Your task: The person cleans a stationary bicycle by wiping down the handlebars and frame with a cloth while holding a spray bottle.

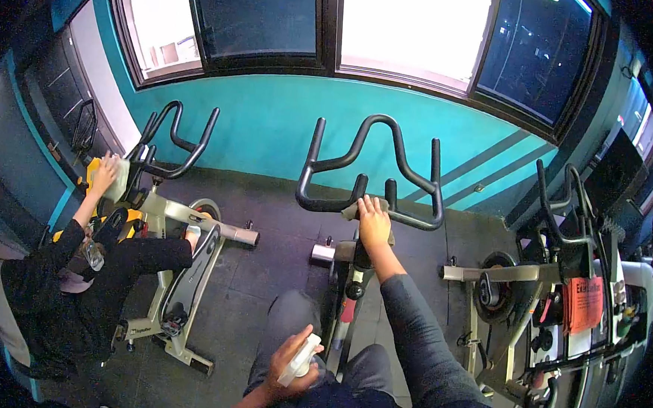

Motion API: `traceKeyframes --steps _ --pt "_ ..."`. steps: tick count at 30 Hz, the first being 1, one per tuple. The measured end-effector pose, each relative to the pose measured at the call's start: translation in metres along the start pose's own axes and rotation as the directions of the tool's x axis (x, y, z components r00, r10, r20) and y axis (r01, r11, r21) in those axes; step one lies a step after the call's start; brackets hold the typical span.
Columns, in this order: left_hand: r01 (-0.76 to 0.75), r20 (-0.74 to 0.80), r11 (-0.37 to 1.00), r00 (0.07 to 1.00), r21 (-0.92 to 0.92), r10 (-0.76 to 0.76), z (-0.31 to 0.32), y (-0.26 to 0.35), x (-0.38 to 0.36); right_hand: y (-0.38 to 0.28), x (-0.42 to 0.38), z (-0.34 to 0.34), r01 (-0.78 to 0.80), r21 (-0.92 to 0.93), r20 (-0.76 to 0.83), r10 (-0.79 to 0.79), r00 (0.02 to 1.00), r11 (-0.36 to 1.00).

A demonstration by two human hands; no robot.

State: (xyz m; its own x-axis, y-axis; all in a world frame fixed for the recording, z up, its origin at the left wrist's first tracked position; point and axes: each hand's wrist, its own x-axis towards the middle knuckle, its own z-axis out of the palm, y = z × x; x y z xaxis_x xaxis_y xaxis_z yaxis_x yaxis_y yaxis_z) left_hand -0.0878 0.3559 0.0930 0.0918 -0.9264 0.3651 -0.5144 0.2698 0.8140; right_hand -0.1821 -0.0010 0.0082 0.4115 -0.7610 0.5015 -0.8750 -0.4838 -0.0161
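My right hand lies on a greyish cloth at the middle of the black handlebar of the exercise bike in front of me. Its fingers are pressed down over the cloth. Lower down, near my lap, my left hand is wrapped round a small white object, which may be a bottle or spray head; its lower part is hidden by the fingers. A red part shows on the bike's frame below the handlebar.
At the left, a person in dark clothes holds a pale cloth beside another bike. A third bike stands at the right, near a red sign. A teal wall with windows runs behind.
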Motion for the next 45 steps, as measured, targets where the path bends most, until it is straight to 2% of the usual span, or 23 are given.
traceKeyframes --steps 3,5,9,12,13,16,18,21,23,24,27,33,36,39,42,45 --pt "0.077 -0.005 0.995 0.997 -0.056 -0.077 -0.003 -0.003 -0.003 0.003 -0.008 -0.005 -0.008 0.045 -0.003 0.008 1.000 0.999" --pt "0.077 -0.011 0.992 0.997 -0.099 -0.078 -0.004 -0.007 -0.002 0.000 -0.026 -0.014 -0.012 0.076 -0.002 0.012 1.000 0.997" --pt "0.002 -0.007 0.999 1.000 -0.046 -0.002 -0.001 -0.010 0.008 -0.015 -0.083 -0.039 -0.054 0.038 0.115 0.049 0.992 0.998" --pt "-0.048 0.032 0.997 0.998 -0.061 0.050 0.008 -0.014 0.016 -0.022 -0.111 -0.046 -0.104 0.098 0.162 0.087 0.983 0.990" --pt "-0.070 0.051 0.996 0.996 -0.060 0.073 0.011 -0.014 0.018 -0.019 -0.111 -0.043 -0.055 0.092 0.091 0.047 0.995 0.994" --pt "-0.040 0.106 0.990 0.993 -0.132 0.054 0.016 -0.005 0.023 -0.011 -0.087 -0.033 -0.051 0.035 0.104 0.047 0.993 0.998" --pt "-0.039 0.122 0.990 0.991 -0.137 0.056 0.018 -0.004 0.021 -0.004 -0.061 -0.025 -0.025 0.023 0.033 0.024 0.999 0.999" --pt "-0.023 0.141 0.993 0.989 -0.119 0.039 0.017 -0.004 0.015 0.010 -0.022 -0.005 -0.037 0.011 -0.027 0.037 0.999 0.999" --pt "-0.045 0.134 0.997 0.990 -0.062 0.053 0.015 -0.003 0.010 0.012 -0.008 -0.005 -0.075 0.025 -0.017 0.076 0.997 0.997" --pt "-0.009 0.132 0.996 0.991 -0.088 0.020 0.014 -0.004 0.006 0.011 -0.007 -0.007 -0.094 0.033 0.001 0.094 0.996 0.995" --pt "-0.005 0.127 0.998 0.992 -0.062 0.012 0.008 -0.008 0.002 0.001 -0.021 -0.016 -0.153 0.045 -0.014 0.154 0.988 0.987" --pt "-0.003 0.110 0.999 0.994 -0.043 0.008 0.008 -0.015 0.008 -0.022 -0.120 -0.040 -0.080 0.125 0.019 0.078 0.997 0.989" --pt "-0.032 0.104 0.996 0.994 -0.080 0.040 0.013 -0.020 0.012 -0.015 -0.111 -0.034 -0.048 0.105 0.048 0.043 0.998 0.993" --pt "-0.069 0.128 0.997 0.989 -0.044 0.074 0.015 -0.013 0.017 -0.005 -0.067 -0.029 -0.019 0.043 0.011 0.019 1.000 0.999" --pt "-0.109 0.136 0.994 0.985 -0.020 0.111 0.016 -0.007 0.019 0.004 -0.022 -0.007 -0.043 -0.014 -0.019 0.043 0.999 0.999" --pt "-0.102 0.110 0.995 0.989 -0.009 0.102 0.017 -0.002 0.015 0.005 -0.009 -0.001 -0.065 0.008 -0.008 0.065 0.998 0.998"
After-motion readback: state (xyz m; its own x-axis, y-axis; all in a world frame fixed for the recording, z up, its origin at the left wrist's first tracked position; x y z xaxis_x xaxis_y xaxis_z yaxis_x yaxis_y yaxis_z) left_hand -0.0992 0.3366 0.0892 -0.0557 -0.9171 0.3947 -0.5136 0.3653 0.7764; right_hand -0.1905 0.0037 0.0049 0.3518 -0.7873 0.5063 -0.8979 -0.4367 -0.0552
